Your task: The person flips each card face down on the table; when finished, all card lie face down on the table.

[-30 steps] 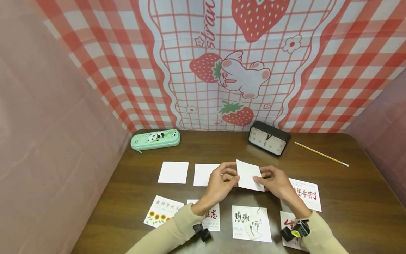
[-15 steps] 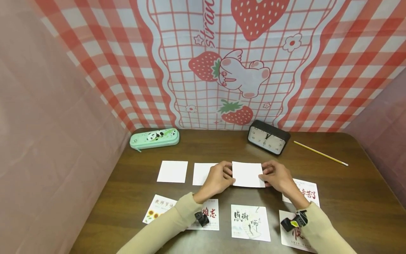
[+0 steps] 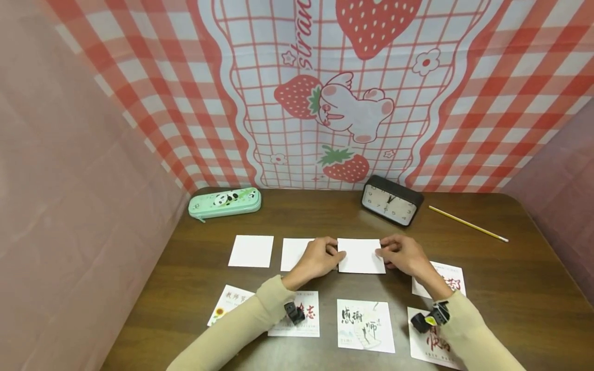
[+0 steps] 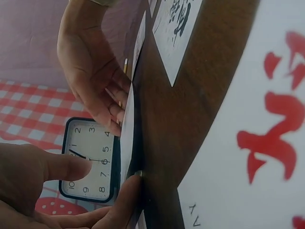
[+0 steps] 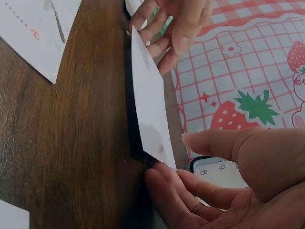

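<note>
A strawberry-print cloth (image 3: 355, 116) is hanging behind the brown table (image 3: 301, 219) I am viewing remotely, where a black clock (image 3: 389, 204) is standing toward the back. The left hand (image 3: 321, 256) and right hand (image 3: 405, 254) are touching opposite edges of a blank white card (image 3: 360, 256) with relaxed fingers (their thumbs are pointing clear of it). In front of the clock, the card is lying low; whether it is touching wood is escaping me. A yellow pencil (image 3: 468, 224) is resting rightward.
</note>
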Action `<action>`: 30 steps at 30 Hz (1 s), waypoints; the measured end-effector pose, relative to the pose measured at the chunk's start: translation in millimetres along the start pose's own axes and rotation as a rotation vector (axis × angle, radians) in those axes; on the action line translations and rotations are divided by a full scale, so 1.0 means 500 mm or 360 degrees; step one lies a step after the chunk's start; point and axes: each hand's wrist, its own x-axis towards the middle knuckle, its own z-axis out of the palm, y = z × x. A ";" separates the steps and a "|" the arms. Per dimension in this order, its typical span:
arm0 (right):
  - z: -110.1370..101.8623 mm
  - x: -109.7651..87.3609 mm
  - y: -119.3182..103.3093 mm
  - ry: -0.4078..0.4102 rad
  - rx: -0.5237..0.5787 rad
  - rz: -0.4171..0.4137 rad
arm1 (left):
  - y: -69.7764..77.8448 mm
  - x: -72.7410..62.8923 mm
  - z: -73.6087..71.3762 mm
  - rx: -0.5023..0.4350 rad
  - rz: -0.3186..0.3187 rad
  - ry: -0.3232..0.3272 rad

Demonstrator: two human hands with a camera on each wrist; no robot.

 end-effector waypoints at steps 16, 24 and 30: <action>-0.023 -0.014 0.014 -0.0047 0.0130 0.0028 | 0.013 -0.010 -0.002 0.0035 0.0062 0.0032; -0.073 -0.058 0.018 0.0056 -0.0032 0.0036 | 0.042 -0.007 0.040 0.0006 0.0196 -0.0022; -0.111 -0.098 0.040 0.0101 -0.0129 0.0136 | 0.074 -0.007 0.092 0.0052 0.0319 -0.0115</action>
